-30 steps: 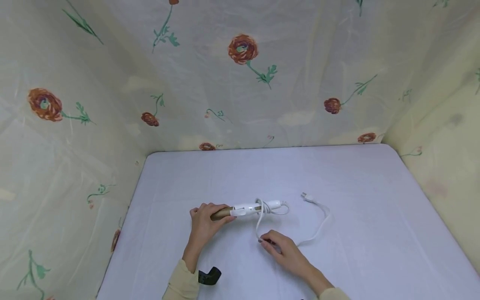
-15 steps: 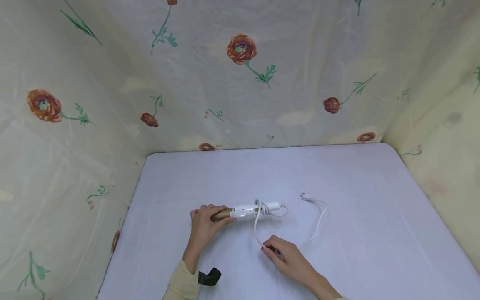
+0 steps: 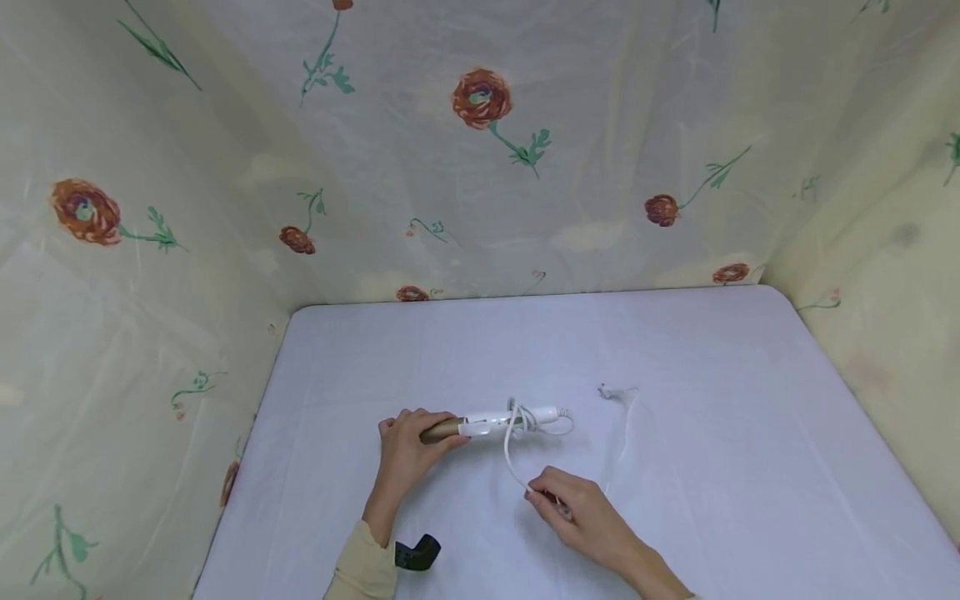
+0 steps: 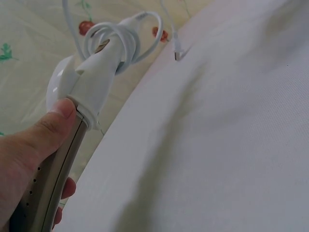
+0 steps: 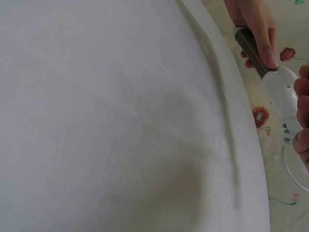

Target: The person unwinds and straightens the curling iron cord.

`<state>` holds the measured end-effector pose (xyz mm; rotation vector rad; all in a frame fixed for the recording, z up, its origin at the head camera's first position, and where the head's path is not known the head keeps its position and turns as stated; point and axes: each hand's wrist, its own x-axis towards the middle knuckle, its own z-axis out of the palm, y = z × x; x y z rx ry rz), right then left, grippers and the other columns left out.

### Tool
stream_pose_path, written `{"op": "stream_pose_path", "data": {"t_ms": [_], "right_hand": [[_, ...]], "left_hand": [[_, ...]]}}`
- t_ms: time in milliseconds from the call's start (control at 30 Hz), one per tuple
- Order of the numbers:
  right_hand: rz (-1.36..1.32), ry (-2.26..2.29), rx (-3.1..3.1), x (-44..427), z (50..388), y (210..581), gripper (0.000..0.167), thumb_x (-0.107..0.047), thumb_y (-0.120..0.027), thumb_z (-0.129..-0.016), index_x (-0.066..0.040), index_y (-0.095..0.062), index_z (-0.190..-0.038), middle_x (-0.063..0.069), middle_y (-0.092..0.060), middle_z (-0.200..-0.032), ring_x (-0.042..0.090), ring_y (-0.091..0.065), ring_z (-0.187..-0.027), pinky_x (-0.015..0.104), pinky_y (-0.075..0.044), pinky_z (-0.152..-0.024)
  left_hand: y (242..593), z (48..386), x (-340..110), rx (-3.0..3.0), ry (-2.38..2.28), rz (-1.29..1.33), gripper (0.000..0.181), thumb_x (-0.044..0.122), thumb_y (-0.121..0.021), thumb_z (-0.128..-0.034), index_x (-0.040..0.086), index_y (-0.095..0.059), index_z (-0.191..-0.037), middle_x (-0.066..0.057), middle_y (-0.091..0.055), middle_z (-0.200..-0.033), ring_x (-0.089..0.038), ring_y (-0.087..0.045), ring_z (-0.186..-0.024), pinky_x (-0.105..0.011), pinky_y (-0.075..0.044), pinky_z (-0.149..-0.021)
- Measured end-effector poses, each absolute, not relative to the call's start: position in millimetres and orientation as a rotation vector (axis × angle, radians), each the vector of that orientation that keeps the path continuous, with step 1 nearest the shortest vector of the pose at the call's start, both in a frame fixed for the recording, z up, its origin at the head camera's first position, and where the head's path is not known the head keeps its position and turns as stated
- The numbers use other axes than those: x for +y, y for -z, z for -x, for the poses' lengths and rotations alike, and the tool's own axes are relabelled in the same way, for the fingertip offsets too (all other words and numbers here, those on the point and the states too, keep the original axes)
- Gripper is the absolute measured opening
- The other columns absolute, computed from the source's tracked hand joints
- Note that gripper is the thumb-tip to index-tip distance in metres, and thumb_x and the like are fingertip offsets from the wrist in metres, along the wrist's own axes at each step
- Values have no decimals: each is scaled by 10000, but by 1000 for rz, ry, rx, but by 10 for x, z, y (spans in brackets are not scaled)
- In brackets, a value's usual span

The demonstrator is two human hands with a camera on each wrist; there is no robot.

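Observation:
A hair iron (image 3: 487,422) with a white handle and a brownish-gold barrel is held level above the white table. My left hand (image 3: 408,446) grips it by the barrel; in the left wrist view the thumb (image 4: 50,126) lies where barrel meets handle. White cord (image 4: 126,46) is looped several times around the handle. My right hand (image 3: 588,512) pinches the cord between thumb and fingers, below and right of the iron. Beyond that hand the loose cord end trails to a two-pin plug (image 3: 609,392), slightly blurred. The right wrist view shows only the right fingers (image 5: 303,116) at its edge.
The white-covered table (image 3: 697,358) has rounded far corners. Flower-print curtains (image 3: 570,167) stand behind it and on both sides. A black angular piece (image 3: 418,553) sits by the left sleeve, perhaps part of the wrist camera.
My right hand has moved slightly right and toward me with the cord, and the strand from the iron is longer. The plug end has shifted a little left. The left hand stays nearly still.

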<state>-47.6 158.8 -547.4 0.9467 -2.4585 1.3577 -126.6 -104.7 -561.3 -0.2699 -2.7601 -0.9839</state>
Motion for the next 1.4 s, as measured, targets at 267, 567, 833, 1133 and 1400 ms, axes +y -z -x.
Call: {"op": "stream_pose_path", "data": {"t_ms": [267, 567, 833, 1133, 1400], "right_hand": [[-1007, -1328, -2393, 1621, 559, 5312, 153, -34, -628, -890, -176, -645, -945, -110, -548, -744, -56, -439, -634, 88, -387, -546], [-937, -1281, -2426, 1706, 715, 5160, 141, -34, -613, -901, -169, -632, -934, -107, -531, -759, -45, -417, -618, 95, -375, -521], [-922, -1244, -2374, 1774, 907, 5058, 154, 4, -616, -885, -140, -640, -936, -114, -501, -742, -51, -385, -598, 75, -328, -510], [-826, -1238, -2391, 1868, 1129, 5083, 170, 31, -587, -896, -123, -657, -918, -28, -637, -817, -28, -444, -629, 106, -387, -555], [-652, -1234, -2504, 1959, 1288, 5128, 110, -37, -577, -926, -80, -678, -928, -4, -686, -854, 5, -512, -676, 178, -462, -603]], "left_hand": [[5605, 1264, -1047, -2781, 965, 280, 405, 544, -752, -677, 302, -734, -1001, 91, -698, -850, -100, -521, -802, -385, -233, -827], [5620, 1255, -1072, -2788, 954, 328, 419, 528, -769, -668, 287, -734, -1008, 86, -695, -842, -111, -518, -791, -371, -228, -818], [5603, 1257, -1106, -2807, 1010, 350, 416, 529, -764, -673, 300, -726, -1018, 119, -681, -840, -85, -493, -786, -364, -220, -828], [5599, 1264, -1142, -2786, 1028, 431, 390, 495, -776, -680, 295, -729, -1012, 118, -685, -849, -87, -507, -801, -381, -233, -844], [5627, 1256, -1162, -2757, 1067, 472, 376, 491, -782, -664, 321, -732, -996, 156, -675, -845, -47, -494, -791, -366, -229, -827]]}}
